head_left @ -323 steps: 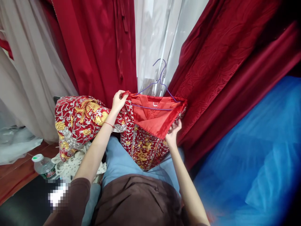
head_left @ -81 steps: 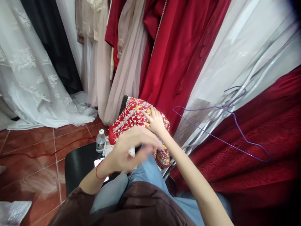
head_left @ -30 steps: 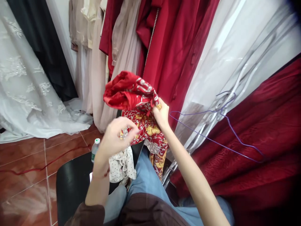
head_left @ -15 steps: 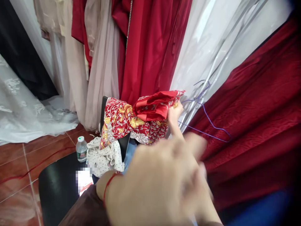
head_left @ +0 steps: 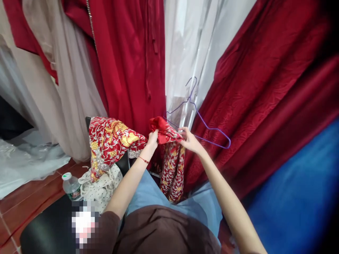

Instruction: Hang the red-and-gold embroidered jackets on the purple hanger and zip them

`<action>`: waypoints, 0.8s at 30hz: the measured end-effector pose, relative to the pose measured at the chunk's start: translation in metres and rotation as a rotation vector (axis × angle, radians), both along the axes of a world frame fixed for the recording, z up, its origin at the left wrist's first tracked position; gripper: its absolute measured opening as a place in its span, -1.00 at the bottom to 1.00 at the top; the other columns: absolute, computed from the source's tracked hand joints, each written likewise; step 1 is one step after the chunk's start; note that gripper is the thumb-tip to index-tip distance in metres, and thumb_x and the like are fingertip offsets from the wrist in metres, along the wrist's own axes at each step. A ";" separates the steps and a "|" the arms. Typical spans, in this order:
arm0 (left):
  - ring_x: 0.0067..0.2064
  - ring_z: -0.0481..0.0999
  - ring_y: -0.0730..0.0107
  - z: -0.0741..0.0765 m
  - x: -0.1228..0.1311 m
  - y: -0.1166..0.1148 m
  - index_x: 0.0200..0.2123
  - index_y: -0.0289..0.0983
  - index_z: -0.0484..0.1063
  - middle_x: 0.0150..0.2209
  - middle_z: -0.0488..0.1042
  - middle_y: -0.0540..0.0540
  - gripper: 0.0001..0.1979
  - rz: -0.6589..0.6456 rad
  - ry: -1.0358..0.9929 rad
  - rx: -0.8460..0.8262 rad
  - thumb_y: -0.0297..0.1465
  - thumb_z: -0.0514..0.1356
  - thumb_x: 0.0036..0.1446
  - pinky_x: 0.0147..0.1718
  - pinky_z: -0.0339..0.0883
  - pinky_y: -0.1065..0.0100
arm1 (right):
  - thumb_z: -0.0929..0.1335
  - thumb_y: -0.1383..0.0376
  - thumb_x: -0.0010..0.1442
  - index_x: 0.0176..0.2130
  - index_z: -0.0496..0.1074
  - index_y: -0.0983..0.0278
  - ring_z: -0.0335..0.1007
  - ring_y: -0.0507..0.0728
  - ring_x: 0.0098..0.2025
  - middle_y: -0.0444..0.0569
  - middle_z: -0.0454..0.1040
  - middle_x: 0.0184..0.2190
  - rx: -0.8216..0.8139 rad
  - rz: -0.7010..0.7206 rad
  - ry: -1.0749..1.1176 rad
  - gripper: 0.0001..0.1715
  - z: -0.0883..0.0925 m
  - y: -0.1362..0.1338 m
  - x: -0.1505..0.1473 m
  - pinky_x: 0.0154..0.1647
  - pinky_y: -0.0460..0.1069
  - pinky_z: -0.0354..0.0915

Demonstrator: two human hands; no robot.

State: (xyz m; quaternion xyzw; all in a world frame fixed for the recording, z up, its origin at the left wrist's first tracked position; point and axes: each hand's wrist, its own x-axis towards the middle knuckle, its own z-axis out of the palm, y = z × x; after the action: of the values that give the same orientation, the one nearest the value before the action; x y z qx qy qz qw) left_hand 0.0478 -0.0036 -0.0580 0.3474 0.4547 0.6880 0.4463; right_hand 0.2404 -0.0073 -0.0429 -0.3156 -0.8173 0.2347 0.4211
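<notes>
A red garment embroidered in gold and silver (head_left: 172,173) hangs between my knees from both hands, its plain red inner side (head_left: 160,125) turned up at the top. My left hand (head_left: 153,139), with a red string bracelet at the wrist, is closed on the left of that bunched cloth. At its right edge my right hand (head_left: 191,141) pinches the embroidered border between thumb and fingers. More of the same embroidered cloth (head_left: 109,135) drapes over a black chair back to the left; whether it joins the held part, I cannot tell.
A purple wire hanger (head_left: 209,127) hangs just behind my right hand. Red gowns (head_left: 129,63) and pale dresses (head_left: 74,74) line the back. On a black chair seat (head_left: 45,225) are a water bottle (head_left: 71,185), a dotted white cloth (head_left: 97,190) and a blurred-out bright item.
My left hand has moved from close to the camera out to the garment and taken hold of it. The gathered red cloth now hangs lower between my knees. The view has turned right.
</notes>
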 end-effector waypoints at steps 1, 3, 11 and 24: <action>-0.31 0.44 0.50 0.001 0.004 0.002 -0.26 -0.26 0.28 -0.34 0.41 0.00 -0.87 0.050 0.056 0.007 -0.48 0.22 0.16 -0.25 0.36 0.45 | 0.37 0.20 0.09 0.22 0.12 0.32 0.52 0.18 -0.19 0.13 0.53 -0.04 -0.012 0.027 -0.025 -0.23 -0.003 -0.006 0.005 -0.14 0.08 0.43; -0.40 0.35 0.57 0.006 0.009 0.002 -0.32 -0.25 0.23 -0.42 0.30 0.09 -0.79 0.034 0.197 0.040 -0.60 0.20 0.08 -0.32 0.29 0.50 | 0.38 0.18 0.14 0.35 -0.10 0.33 0.53 0.22 -0.06 0.22 0.46 0.10 0.051 0.041 -0.082 -0.04 -0.006 -0.019 0.010 -0.04 0.11 0.43; -0.49 0.33 0.51 -0.028 -0.013 0.000 -0.08 -0.23 0.26 -0.48 0.29 0.15 -0.57 -0.379 0.751 0.047 -0.42 0.35 0.01 -0.43 0.26 0.47 | 0.29 0.29 0.29 0.22 0.30 0.32 0.54 0.29 -0.01 0.21 0.57 -0.03 0.125 -0.336 -0.873 -0.47 -0.040 -0.019 0.014 -0.07 0.10 0.42; 0.11 0.53 -0.18 -0.093 -0.015 0.004 0.07 -0.50 0.40 0.00 0.52 -0.58 -0.48 -0.207 1.254 -0.447 -0.54 0.25 -0.02 -0.03 0.39 0.18 | 0.26 0.35 0.27 -0.18 0.52 0.37 0.32 0.30 0.20 0.30 0.39 0.14 0.476 -0.202 -0.631 -0.74 -0.082 -0.012 0.026 0.14 0.17 0.33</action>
State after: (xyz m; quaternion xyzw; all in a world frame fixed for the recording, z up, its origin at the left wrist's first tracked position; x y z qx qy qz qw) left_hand 0.0330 0.0006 -0.1507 0.6223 0.7236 0.1989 0.2227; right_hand 0.2667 -0.0192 -0.1247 -0.3446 -0.9027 -0.1119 0.2321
